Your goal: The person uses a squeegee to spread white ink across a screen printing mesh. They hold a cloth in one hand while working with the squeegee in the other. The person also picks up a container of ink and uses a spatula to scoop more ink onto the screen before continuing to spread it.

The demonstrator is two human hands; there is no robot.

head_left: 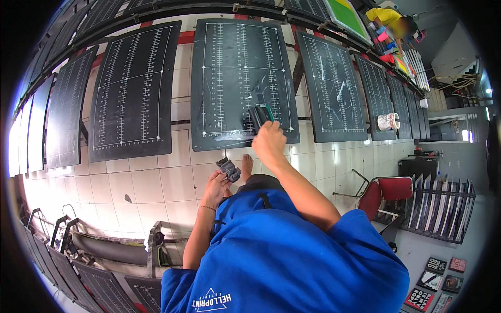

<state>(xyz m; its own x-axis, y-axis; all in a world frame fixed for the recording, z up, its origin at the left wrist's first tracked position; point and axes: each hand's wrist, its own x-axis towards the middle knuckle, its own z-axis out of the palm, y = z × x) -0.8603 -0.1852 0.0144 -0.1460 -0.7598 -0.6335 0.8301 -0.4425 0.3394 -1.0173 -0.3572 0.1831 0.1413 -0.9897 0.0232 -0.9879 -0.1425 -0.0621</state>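
My right hand (270, 140) is closed around a flat dark scraper with a green edge (259, 116). It is held over the lower right part of a black board (224, 88) marked with white ruled lines. A whitish wet smear (234, 136) lies along the board's near edge, left of that hand. My left hand (215, 188) is in front of the board, with its fingers closed on a crumpled dark grey rag (229, 170). Whether the scraper touches the board cannot be made out.
Similar ruled boards stand to the left (133, 88) and right (336, 88). A white bucket (388, 121) rests on one farther right. Red chair (386, 193) and a rack of panels (438, 208) stand at right. Another person in yellow (383, 16) is at the far right.
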